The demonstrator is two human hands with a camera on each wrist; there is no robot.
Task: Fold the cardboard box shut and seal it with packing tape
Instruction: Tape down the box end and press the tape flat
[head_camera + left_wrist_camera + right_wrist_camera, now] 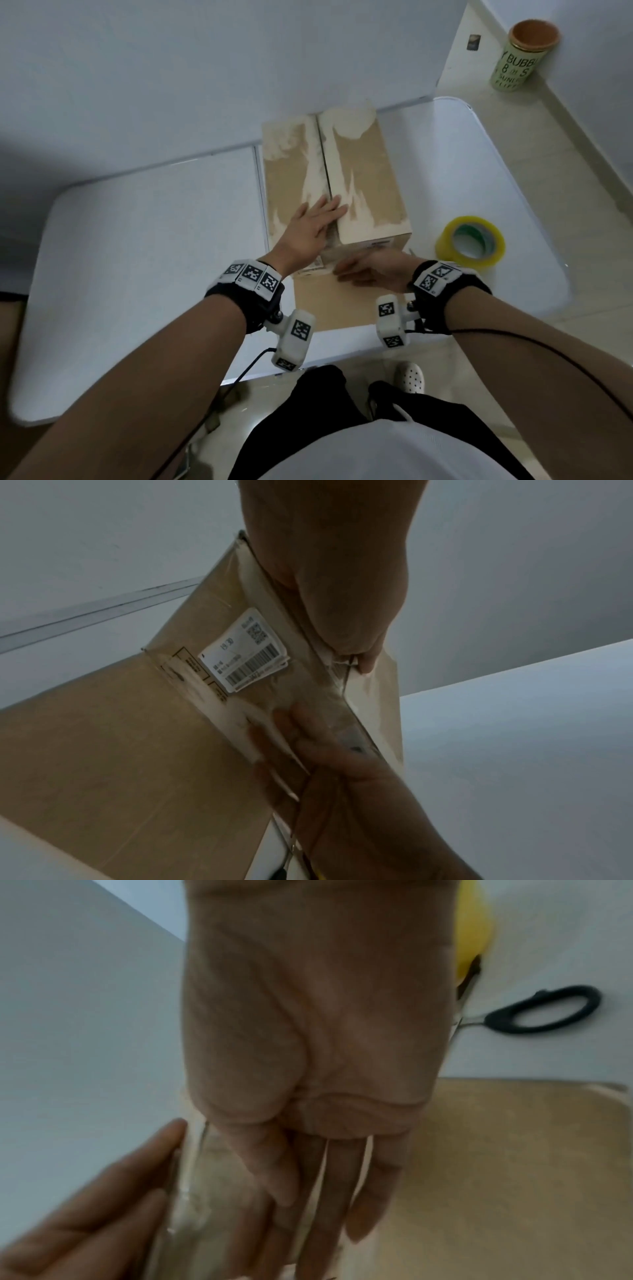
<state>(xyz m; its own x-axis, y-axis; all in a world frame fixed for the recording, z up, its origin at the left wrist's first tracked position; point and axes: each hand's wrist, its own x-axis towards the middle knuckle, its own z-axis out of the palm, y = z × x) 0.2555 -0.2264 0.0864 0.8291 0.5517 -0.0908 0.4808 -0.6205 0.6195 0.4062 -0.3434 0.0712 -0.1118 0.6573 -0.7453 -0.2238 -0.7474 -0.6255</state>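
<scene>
A brown cardboard box [366,178] stands on the white table [137,240], its top flaps folded down and meeting at a middle seam. My left hand [315,222] lies flat on the near end of that seam, fingers straight. My right hand [370,270] presses with straight fingers against the box's near side, fingers pointing left. Under those fingers runs a shiny strip of clear tape [339,710] over the near edge, beside a white shipping label [245,650]. The yellow tape roll [471,241] lies right of the box, held by neither hand.
A flat piece of cardboard [329,305] lies on the table in front of the box. Black-handled scissors [544,1010] rest beside my right wrist, near the tape roll. A green can [513,58] stands on the floor at far right. A wall runs close behind the box.
</scene>
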